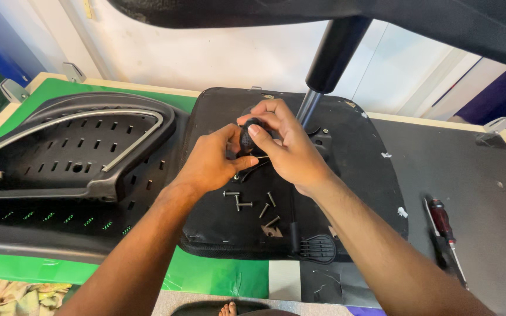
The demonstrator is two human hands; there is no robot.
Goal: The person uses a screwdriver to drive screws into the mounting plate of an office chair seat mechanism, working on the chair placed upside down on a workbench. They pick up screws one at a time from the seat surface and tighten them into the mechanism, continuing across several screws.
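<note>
Head view: I see both hands over the upturned chair seat [358, 175].
Left hand [209, 164]: closed around the black knob [248, 134].
Right hand [288, 146]: fingers pinching that knob.
Bolts [253, 205]: loose on the seat, below the hands.
Screwdriver [443, 225]: right of the seat.

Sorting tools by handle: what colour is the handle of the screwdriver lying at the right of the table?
Dark red, on the screwdriver; the head view shows it.

Head-worn view, steeply down, close over the workbench [499, 193].

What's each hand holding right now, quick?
Left hand: closed on the black knob, from its left side.
Right hand: fingers curled over the same black knob, gripping it from above.
</note>
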